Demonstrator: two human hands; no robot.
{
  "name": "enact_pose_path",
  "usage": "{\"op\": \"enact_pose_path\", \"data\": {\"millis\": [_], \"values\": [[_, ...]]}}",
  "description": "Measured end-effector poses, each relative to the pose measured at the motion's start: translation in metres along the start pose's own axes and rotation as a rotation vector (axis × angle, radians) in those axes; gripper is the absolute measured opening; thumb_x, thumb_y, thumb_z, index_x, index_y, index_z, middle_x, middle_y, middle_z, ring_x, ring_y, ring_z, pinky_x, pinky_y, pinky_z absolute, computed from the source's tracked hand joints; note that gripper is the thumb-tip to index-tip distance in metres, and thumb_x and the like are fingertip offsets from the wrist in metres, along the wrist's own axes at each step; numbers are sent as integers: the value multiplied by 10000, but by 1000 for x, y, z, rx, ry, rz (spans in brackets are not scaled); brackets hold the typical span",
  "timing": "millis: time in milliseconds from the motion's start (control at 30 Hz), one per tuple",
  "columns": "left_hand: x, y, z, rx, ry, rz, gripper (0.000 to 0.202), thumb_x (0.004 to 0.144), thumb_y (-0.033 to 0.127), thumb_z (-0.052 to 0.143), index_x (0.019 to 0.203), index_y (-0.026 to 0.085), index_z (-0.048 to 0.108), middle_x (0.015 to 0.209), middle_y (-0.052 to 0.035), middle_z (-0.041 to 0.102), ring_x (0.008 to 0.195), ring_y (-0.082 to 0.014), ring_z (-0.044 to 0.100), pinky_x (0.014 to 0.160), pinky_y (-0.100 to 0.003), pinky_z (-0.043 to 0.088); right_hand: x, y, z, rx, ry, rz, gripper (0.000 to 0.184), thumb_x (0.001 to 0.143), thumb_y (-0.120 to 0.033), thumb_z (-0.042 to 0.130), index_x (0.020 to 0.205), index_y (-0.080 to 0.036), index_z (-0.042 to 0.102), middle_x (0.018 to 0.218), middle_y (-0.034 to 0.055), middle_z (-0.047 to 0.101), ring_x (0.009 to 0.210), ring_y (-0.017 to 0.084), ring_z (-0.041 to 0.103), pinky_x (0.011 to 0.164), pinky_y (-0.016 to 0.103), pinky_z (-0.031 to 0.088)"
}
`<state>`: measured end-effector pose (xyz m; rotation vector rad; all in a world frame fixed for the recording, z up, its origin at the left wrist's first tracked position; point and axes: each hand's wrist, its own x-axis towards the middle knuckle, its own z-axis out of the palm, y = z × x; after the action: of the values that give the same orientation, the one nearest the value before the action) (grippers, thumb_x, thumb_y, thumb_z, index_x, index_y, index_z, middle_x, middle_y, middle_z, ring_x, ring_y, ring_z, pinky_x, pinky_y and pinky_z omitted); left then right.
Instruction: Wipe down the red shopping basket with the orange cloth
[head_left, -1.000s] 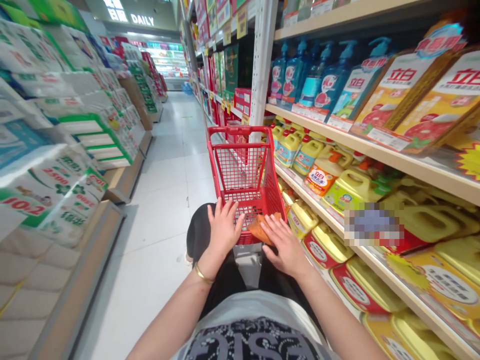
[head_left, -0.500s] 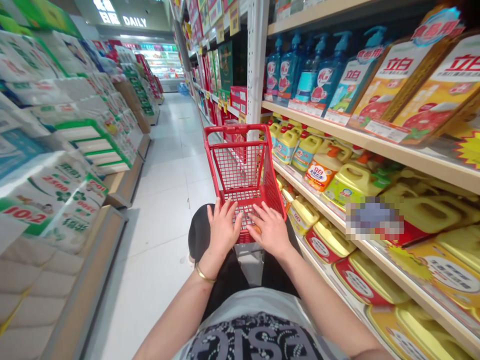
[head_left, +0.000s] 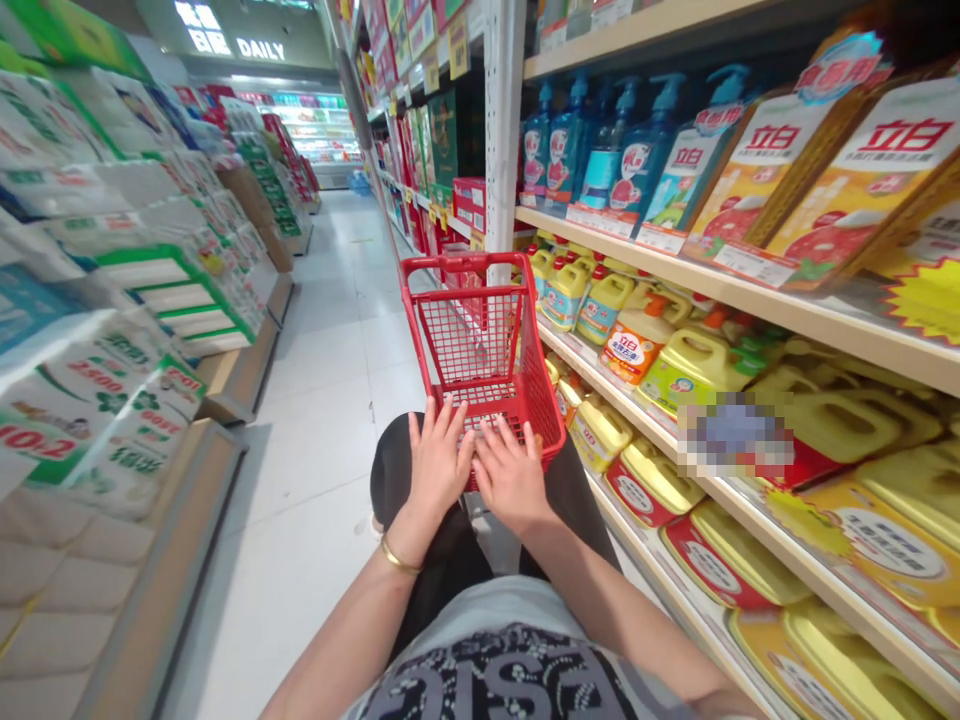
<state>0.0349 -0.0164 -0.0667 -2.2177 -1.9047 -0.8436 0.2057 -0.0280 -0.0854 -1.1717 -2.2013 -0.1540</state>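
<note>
A small red wire shopping cart (head_left: 480, 335) stands directly ahead of me, its mesh walls tilted by the wide lens. My left hand (head_left: 441, 465) lies across the cart's near rim, fingers spread, with a gold bangle (head_left: 397, 555) on the wrist. My right hand (head_left: 511, 475) rests on that same rim, close beside the left. Together they cover the near end of the cart, so its floor and contents there are hidden.
To the right, shelves hold blue pump bottles (head_left: 600, 150) and yellow jugs (head_left: 690, 375). Stacked white packs (head_left: 112, 240) line the left. A tiled aisle floor (head_left: 315, 400) runs ahead to a lit refrigerated case (head_left: 319, 135).
My right hand has slid left, closer to my left hand, and now covers the orange item seen earlier in the cart. The cart and the view have shifted slightly left.
</note>
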Motion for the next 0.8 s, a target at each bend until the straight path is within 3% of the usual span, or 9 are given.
{"op": "enact_pose_path", "data": {"millis": [100,200,267,367,500,667,800], "values": [[-2,-1,2,5,17,42,549,1123,413,384,1639,249,476,1753,-76,378,1678,-351,213,1333,-698,196,-4,9,-3,-30,21,32,482,1091,-337,545,1572,-310,577,1712,58,460,1648,327,297,1345,686,42],[-2,-3,6,3,47,58,538,1119,404,408,1634,267,485,1728,-72,421,1661,-362,263,1323,-721,203,-13,48,-15,-113,98,266,553,1056,-290,560,1606,-338,536,1806,77,240,1674,437,141,1274,813,119],[-2,-3,7,-8,53,51,541,1118,414,409,1625,246,499,1728,-79,420,1665,-373,246,1325,-726,193,-17,72,-20,-113,141,344,580,1045,-241,524,1624,-289,514,1798,109,260,1674,432,148,1271,802,191],[-1,-1,6,-35,64,21,537,1114,423,416,1610,248,524,1721,-82,433,1668,-379,233,1329,-725,179,-19,87,-18,-37,124,334,582,1036,-194,480,1616,-228,516,1778,124,316,1679,364,181,1314,709,232],[-2,1,3,-43,39,12,533,1109,432,428,1605,269,532,1717,-73,443,1663,-378,253,1333,-722,179,-22,86,-9,31,136,353,551,1038,-188,455,1581,-199,548,1760,134,355,1677,342,198,1322,679,247],[-3,2,1,-26,21,-1,535,1115,436,411,1591,232,547,1719,-86,442,1663,-361,261,1347,-683,192,-18,86,-14,35,134,330,533,1014,-164,464,1530,-165,598,1749,141,377,1678,356,190,1325,703,213],[-5,-2,3,-50,15,9,577,1129,434,351,1650,208,454,1754,-88,377,1682,-341,201,1351,-663,181,-10,45,-13,11,65,267,550,1010,-152,476,1548,-142,587,1712,139,445,1668,360,228,1343,693,154]]}}
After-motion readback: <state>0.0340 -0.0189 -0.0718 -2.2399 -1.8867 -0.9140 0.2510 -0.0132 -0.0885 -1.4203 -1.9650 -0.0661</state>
